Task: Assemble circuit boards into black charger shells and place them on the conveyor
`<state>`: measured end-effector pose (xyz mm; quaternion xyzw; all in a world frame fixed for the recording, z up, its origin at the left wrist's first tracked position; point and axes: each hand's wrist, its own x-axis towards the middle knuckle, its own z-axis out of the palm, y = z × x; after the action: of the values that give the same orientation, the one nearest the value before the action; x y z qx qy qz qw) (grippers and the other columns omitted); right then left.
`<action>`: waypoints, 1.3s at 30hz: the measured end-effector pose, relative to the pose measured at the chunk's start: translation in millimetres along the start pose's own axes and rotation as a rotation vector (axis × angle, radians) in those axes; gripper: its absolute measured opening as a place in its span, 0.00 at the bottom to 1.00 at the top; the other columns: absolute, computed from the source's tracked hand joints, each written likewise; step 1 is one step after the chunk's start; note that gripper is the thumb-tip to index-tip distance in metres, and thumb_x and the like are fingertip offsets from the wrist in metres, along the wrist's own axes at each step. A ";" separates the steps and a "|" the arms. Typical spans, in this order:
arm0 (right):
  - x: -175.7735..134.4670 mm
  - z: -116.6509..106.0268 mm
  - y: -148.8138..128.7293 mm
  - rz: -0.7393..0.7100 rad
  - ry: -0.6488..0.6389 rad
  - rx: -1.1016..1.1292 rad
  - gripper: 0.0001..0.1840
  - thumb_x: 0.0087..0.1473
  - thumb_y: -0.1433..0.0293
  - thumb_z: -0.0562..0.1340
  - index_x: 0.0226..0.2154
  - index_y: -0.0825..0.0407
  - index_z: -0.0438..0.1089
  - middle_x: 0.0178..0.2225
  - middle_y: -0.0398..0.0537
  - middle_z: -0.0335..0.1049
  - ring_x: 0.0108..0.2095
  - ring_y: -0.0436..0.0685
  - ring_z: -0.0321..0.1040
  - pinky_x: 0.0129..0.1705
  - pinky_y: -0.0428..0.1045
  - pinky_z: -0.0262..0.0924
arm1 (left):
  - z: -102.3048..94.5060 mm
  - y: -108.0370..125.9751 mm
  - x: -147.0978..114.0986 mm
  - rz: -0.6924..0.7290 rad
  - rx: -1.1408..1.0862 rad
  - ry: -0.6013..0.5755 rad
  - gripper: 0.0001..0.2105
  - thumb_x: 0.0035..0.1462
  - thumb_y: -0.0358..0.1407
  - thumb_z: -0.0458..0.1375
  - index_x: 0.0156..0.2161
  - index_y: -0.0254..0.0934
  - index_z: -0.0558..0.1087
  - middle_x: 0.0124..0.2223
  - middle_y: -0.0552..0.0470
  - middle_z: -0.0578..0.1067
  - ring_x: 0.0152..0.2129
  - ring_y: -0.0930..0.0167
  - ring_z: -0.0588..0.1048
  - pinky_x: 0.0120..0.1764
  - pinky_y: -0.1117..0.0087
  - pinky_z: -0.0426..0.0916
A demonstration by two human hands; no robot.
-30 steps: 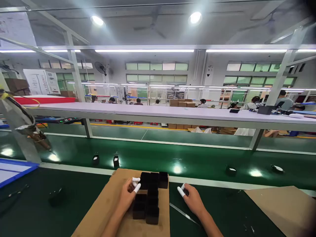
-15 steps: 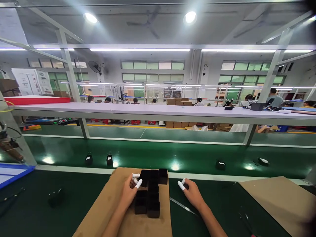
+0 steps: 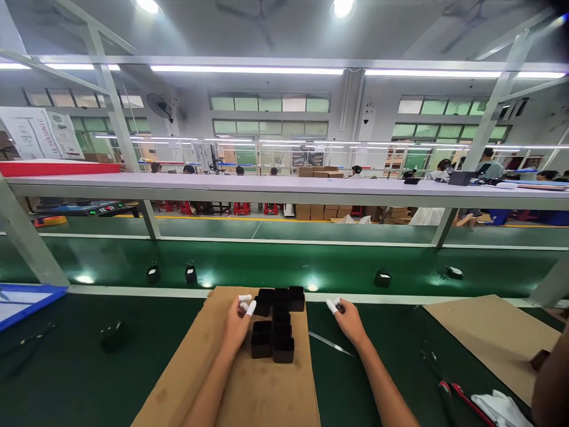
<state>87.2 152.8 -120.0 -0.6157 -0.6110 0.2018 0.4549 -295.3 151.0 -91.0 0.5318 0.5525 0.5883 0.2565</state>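
Several black square boxes [image 3: 283, 350] stand grouped on a brown cardboard sheet [image 3: 195, 356]. Just left of the group is my left hand [image 3: 235, 325], white covers on its fingertips, thumb and fingers slightly apart with nothing visible between them. My right hand [image 3: 350, 323], also with white fingertip covers, hovers over the green work surface to the right of the cardboard. Its thumb and forefinger are a little apart, and I see nothing held; the other fingers are curled and partly hidden. Below it lies a thin pale stick-like tool [image 3: 331, 343].
Red-handled pliers or cutters [image 3: 453, 388] and a white cloth [image 3: 502, 409] lie at right, by another cardboard sheet [image 3: 484, 323]. Another person's arm [image 3: 553, 379] enters at the right edge near a dark block. Small black items [image 3: 382, 279] sit on the green belt, below a shelf [image 3: 284, 185].
The view has tilted downward. My left hand has drawn away from the boxes. Another person's arm and a white cloth have come into view at the right.
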 end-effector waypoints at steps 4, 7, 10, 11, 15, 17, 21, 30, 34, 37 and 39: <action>-6.5 -0.1 -1.5 -0.009 0.002 -0.019 0.16 0.56 0.57 0.59 0.26 0.51 0.68 0.25 0.46 0.70 0.28 0.55 0.62 0.33 0.49 0.52 | -1.8 -0.1 0.6 0.001 -0.006 0.008 0.30 0.51 0.60 0.66 0.46 0.35 0.77 0.32 0.53 0.74 0.27 0.69 0.71 0.36 0.67 0.68; -8.2 0.9 -4.7 -0.039 -0.023 -0.023 0.16 0.56 0.57 0.59 0.26 0.51 0.70 0.26 0.46 0.72 0.28 0.55 0.63 0.33 0.49 0.53 | -1.5 -0.5 0.5 0.013 -0.002 0.011 0.27 0.52 0.58 0.65 0.45 0.35 0.77 0.33 0.51 0.76 0.29 0.68 0.72 0.37 0.66 0.68; -8.2 1.8 -6.1 -0.046 -0.033 -0.040 0.16 0.56 0.57 0.59 0.26 0.50 0.70 0.26 0.46 0.72 0.28 0.56 0.64 0.33 0.49 0.53 | -0.5 -1.5 0.0 0.017 0.003 0.013 0.25 0.52 0.56 0.65 0.44 0.36 0.77 0.33 0.51 0.76 0.29 0.67 0.72 0.37 0.66 0.68; -8.3 1.9 -6.3 -0.048 -0.039 -0.046 0.15 0.56 0.57 0.59 0.27 0.50 0.70 0.26 0.45 0.72 0.28 0.56 0.64 0.33 0.49 0.53 | -0.3 -1.8 -0.2 0.017 0.003 0.011 0.24 0.52 0.55 0.65 0.44 0.37 0.77 0.34 0.51 0.77 0.29 0.67 0.73 0.38 0.66 0.68; -10.1 1.5 -8.0 -0.044 -0.053 -0.069 0.14 0.54 0.58 0.59 0.27 0.50 0.70 0.26 0.45 0.72 0.28 0.56 0.64 0.33 0.49 0.53 | -1.8 -3.0 -0.2 0.011 -0.005 0.007 0.19 0.53 0.49 0.62 0.44 0.38 0.77 0.39 0.48 0.80 0.35 0.64 0.76 0.42 0.64 0.69; -11.0 1.2 -9.7 -0.042 -0.048 -0.073 0.15 0.55 0.57 0.58 0.26 0.50 0.69 0.26 0.45 0.71 0.28 0.56 0.64 0.33 0.49 0.53 | -2.9 -4.2 0.2 0.008 -0.005 0.014 0.17 0.51 0.47 0.61 0.42 0.38 0.76 0.39 0.47 0.80 0.36 0.62 0.77 0.42 0.64 0.69; -11.5 1.1 -11.9 -0.047 -0.043 -0.070 0.17 0.57 0.55 0.58 0.27 0.50 0.70 0.27 0.46 0.72 0.28 0.56 0.63 0.34 0.49 0.53 | -3.8 -7.9 1.4 0.011 0.002 0.022 0.17 0.48 0.44 0.59 0.42 0.38 0.75 0.38 0.48 0.80 0.35 0.62 0.77 0.41 0.64 0.69; -11.8 0.9 -10.8 -0.057 -0.056 -0.070 0.16 0.57 0.57 0.58 0.28 0.50 0.70 0.27 0.46 0.73 0.28 0.56 0.65 0.33 0.49 0.53 | -6.2 -5.6 -1.4 0.013 0.018 0.016 0.14 0.49 0.42 0.57 0.40 0.39 0.75 0.37 0.49 0.79 0.35 0.62 0.77 0.41 0.64 0.69; -10.6 0.7 -7.7 -0.057 -0.060 -0.074 0.11 0.54 0.61 0.58 0.27 0.50 0.69 0.27 0.46 0.72 0.29 0.56 0.65 0.33 0.48 0.52 | -5.2 -1.5 -1.7 0.020 0.025 0.016 0.14 0.51 0.44 0.58 0.40 0.39 0.75 0.36 0.48 0.79 0.34 0.62 0.77 0.39 0.65 0.69; -9.7 0.8 -5.0 -0.059 -0.065 -0.083 0.09 0.52 0.63 0.58 0.28 0.50 0.69 0.27 0.45 0.72 0.29 0.55 0.64 0.33 0.48 0.52 | -5.1 2.2 -2.8 0.026 0.044 0.029 0.13 0.53 0.48 0.60 0.35 0.39 0.72 0.32 0.51 0.76 0.30 0.65 0.74 0.35 0.68 0.66; -9.8 0.8 -4.4 -0.062 -0.066 -0.086 0.10 0.53 0.62 0.58 0.28 0.50 0.69 0.27 0.45 0.72 0.29 0.55 0.64 0.33 0.48 0.52 | -6.1 4.4 -4.3 0.024 0.070 0.061 0.15 0.53 0.49 0.61 0.29 0.40 0.67 0.27 0.55 0.69 0.25 0.69 0.67 0.31 0.70 0.60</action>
<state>82.3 143.1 -119.8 -0.6086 -0.6524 0.1813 0.4136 -298.3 143.8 -87.4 0.5288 0.5738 0.5877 0.2138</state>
